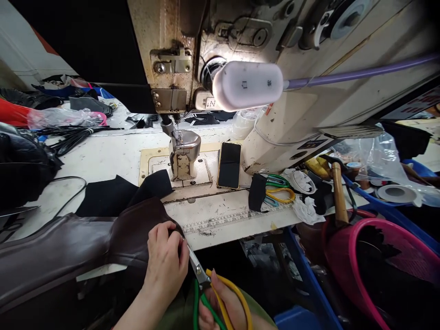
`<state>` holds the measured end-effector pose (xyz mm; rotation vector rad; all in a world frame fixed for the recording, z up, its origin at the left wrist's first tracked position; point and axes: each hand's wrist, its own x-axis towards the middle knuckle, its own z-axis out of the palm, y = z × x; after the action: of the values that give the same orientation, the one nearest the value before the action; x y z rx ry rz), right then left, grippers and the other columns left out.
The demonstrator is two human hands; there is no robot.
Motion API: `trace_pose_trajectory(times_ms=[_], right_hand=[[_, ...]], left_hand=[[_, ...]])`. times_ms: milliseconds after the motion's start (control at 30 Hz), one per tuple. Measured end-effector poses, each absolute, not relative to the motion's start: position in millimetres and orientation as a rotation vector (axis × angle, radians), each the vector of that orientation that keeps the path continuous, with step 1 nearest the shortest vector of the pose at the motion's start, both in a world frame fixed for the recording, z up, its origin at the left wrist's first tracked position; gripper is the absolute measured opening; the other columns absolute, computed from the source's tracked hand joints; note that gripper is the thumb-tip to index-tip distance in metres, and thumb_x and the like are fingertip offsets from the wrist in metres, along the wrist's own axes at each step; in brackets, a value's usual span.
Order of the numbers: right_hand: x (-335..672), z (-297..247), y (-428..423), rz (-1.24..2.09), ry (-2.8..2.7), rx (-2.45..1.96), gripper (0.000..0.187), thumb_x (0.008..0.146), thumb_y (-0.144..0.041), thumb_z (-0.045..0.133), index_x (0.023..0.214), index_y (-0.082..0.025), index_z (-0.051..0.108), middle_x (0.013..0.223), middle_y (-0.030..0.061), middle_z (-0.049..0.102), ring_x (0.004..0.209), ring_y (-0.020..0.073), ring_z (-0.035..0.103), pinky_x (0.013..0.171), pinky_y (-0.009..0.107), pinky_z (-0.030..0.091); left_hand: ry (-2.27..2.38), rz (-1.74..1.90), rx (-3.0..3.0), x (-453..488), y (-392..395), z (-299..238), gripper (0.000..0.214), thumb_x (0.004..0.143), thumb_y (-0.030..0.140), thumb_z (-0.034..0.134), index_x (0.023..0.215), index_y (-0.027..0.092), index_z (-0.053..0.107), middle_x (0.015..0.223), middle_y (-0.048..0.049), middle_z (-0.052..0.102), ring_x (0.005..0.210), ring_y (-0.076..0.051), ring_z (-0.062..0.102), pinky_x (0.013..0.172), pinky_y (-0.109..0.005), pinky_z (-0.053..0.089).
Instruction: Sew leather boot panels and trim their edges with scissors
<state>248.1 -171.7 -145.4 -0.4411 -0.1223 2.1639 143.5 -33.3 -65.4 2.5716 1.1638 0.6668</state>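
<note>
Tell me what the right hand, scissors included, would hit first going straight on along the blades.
The scissors in the right hand would probably meet the edge of the brown material first, close beside the left hand; depth is unclear there, so that hand might come first.

A pale grey-white wall (20, 46) is seen at the upper left of the frame. The centre is crossed by a worn white bench (103, 156); at upper centre, light is given by a rounded white lamp (249, 85). Darkness is shown below.
</note>
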Motion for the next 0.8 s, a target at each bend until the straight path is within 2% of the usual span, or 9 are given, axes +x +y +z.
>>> trace_pose_trajectory(times_ms=[133,300,400,567,667,800], right_hand=[[250,-146,-171,2.14,-0.17,-0.48,0.081,0.07,-0.091,0.042,0.052,-0.014,0.055,0.038,-0.0008,0.045,0.031,0.0072,0.038,0.034,0.019,0.026],[254,-140,-170,2.239,-0.117,-0.405,0.081,0.075,-0.089,0.036,0.058,-0.013,0.056,0.042,-0.001,0.046,0.027,0.0066,0.032,0.03,0.02,0.02],[260,-134,-170,2.27,-0.066,-0.41,0.081,0.082,-0.085,0.029,0.06,-0.012,0.057,0.043,-0.0006,0.046,0.026,0.0061,0.033,0.03,0.02,0.02],[269,-127,-168,2.35,0.031,-0.342,0.084,0.088,-0.08,0.016,0.061,-0.012,0.057,0.043,-0.0005,0.045,0.024,0.007,0.034,0.025,0.019,0.018],[273,-122,-164,2.37,0.07,-0.307,0.086,0.086,-0.082,0.015,0.062,-0.012,0.058,0.043,-0.0006,0.045,0.025,0.008,0.037,0.024,0.018,0.023],[279,-114,-155,2.427,0.063,-0.225,0.082,0.086,-0.082,0.022,0.068,-0.011,0.06,0.05,-0.0002,0.048,0.029,0.0084,0.04,0.027,0.02,0.034]], left_hand=[[1.131,0.711,2.454,138,-44,-67,0.018,0.087,0.015,0.052,0.07,0.02,0.048,0.138,-0.017,0.04,0.128,-0.039,0.036,0.094,-0.063,0.045],[1.067,0.701,2.415,133,-53,-66,0.017,0.088,0.014,0.05,0.073,0.02,0.047,0.156,-0.0144,0.024,0.143,-0.041,0.023,0.098,-0.069,0.042],[1.032,0.677,2.399,129,-56,-67,0.016,0.089,0.014,0.049,0.074,0.019,0.048,0.161,-0.0132,0.013,0.146,-0.042,0.017,0.099,-0.07,0.04],[1.0,0.638,2.344,123,-61,-64,0.019,0.09,0.014,0.048,0.072,0.018,0.049,0.164,-0.0126,0.005,0.147,-0.044,0.006,0.101,-0.071,0.036],[0.998,0.566,2.307,120,-63,-60,0.018,0.089,0.012,0.048,0.073,0.018,0.051,0.164,-0.0104,0.002,0.148,-0.041,0.002,0.106,-0.067,0.032],[0.932,0.517,2.293,115,-62,-56,0.018,0.089,0.013,0.048,0.072,0.017,0.052,0.164,-0.0087,-0.004,0.149,-0.04,-0.003,0.11,-0.066,0.025]])
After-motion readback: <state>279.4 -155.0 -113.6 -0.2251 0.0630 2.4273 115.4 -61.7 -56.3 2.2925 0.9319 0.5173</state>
